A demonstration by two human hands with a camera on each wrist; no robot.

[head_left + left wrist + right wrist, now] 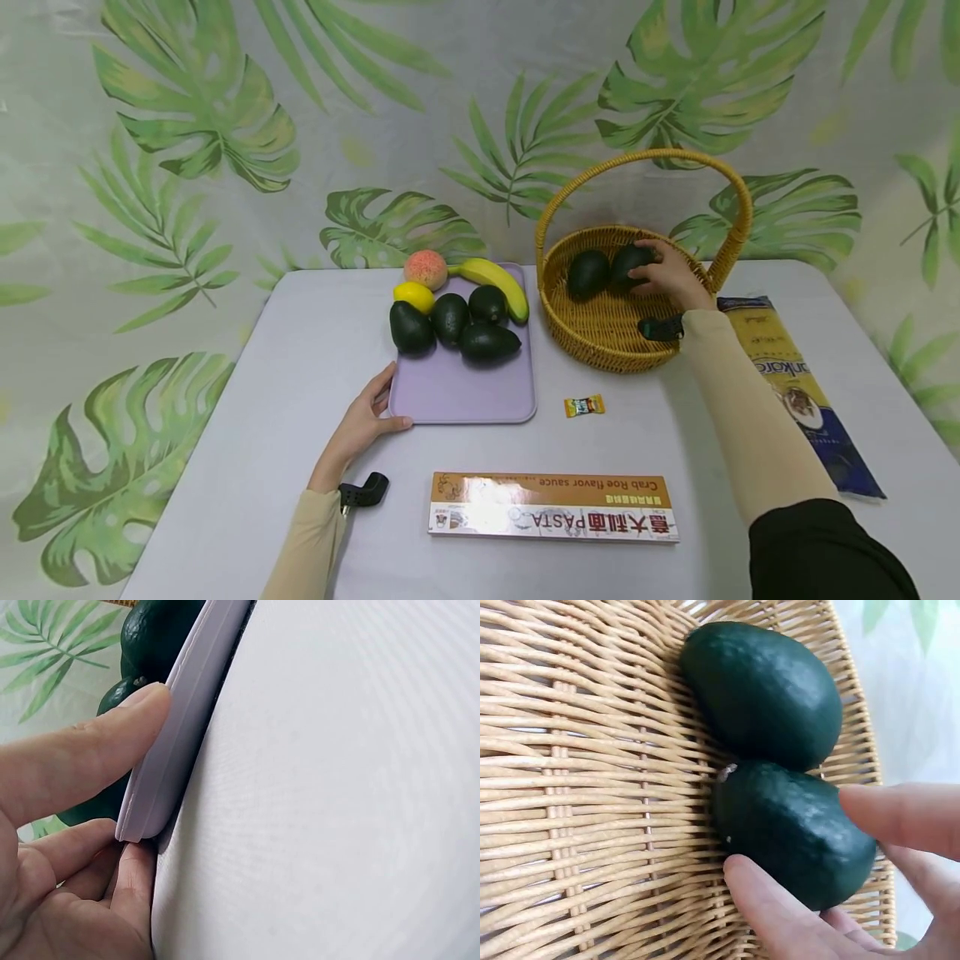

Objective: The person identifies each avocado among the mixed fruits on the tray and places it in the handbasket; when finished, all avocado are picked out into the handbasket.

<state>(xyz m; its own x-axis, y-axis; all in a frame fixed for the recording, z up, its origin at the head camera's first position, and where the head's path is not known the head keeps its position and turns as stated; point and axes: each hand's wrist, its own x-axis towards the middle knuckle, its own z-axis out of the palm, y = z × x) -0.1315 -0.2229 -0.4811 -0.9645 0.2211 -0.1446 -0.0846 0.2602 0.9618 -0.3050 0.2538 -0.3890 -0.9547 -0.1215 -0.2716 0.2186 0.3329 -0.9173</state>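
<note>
Inside the wicker basket (592,354), my right hand (667,277) grips an avocado (795,832), thumb and fingers on either side of it. A second avocado (761,690) lies right against that one on the basket's bottom. My left hand (363,425) holds the near left corner of a lilac tray (465,396), thumb on the front edge and fingers along the left side; a fingertip reaches under the rim in the left wrist view. On the tray are several avocados (489,342), a banana (501,282), a lemon (414,296) and a peach (426,270).
A small candy packet (584,406) lies between tray and basket, nearer the front. The pasta box (553,508) lies along the front of the white table (315,333). Right of the basket is a blue and gold packet (802,400), partly behind my right arm. The basket's tall handle (645,156) arches overhead.
</note>
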